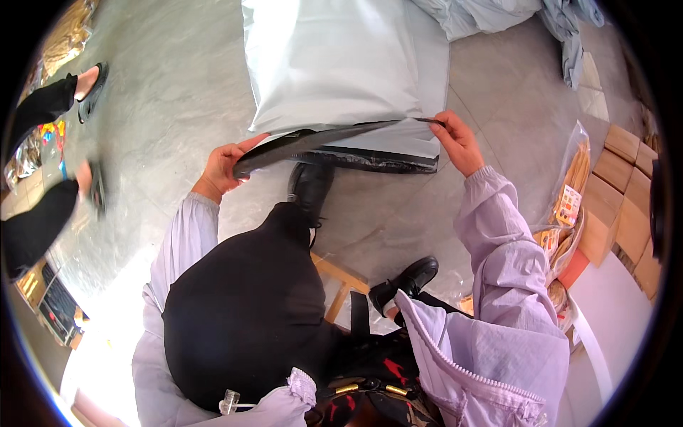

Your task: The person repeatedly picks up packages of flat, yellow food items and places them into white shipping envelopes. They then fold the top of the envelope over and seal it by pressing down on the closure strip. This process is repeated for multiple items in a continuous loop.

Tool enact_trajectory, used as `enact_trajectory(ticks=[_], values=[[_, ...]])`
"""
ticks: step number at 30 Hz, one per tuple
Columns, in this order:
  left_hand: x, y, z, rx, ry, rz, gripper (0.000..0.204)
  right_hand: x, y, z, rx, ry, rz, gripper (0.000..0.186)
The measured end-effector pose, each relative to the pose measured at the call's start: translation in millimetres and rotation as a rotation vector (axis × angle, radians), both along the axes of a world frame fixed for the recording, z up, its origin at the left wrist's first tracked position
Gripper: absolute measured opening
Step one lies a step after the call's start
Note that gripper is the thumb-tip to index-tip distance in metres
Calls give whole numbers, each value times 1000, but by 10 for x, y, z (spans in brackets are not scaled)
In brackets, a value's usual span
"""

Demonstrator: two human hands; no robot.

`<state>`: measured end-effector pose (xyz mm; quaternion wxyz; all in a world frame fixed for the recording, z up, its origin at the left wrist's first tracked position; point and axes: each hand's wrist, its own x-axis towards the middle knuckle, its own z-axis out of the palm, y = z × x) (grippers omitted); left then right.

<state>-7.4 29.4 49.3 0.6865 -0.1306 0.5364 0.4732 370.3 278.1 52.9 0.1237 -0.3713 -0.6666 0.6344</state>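
A large pale grey plastic mailing bag (334,64) lies ahead of me, its mouth toward me and its dark inner side showing along the edge. My left hand (222,169) grips the left end of the dark flap edge between thumb and fingers. At the other end, my right hand (459,144) pinches the same edge, and the dark strip (320,139) is stretched between both hands. A second black-edged border (377,161) hangs just below it. What the bag contains is hidden.
More crumpled grey bags (491,16) lie at the far right. Cardboard boxes (617,167) and a clear packet of light brown sticks (573,174) stand at right. Another person's dark-trousered leg (44,107) is at left. Below me are my black shoe (413,276) and a wooden stool (343,288).
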Motion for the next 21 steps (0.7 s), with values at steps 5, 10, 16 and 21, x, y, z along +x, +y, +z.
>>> enact_trajectory(ticks=[5,10,16,21], values=[[-177,-103,-70,163,-306,10,71,-92,-108,-115,40,-58,-196,15],[-252,-151,-186,345,-303,-29,78,-380,10,-317,3,-69,-331,18],[-112,-13,140,209,-124,-93,73,-468,74,-441,21,-117,-347,20],[-187,6,-107,168,120,-197,38,-510,42,-446,41,-111,-372,21]])
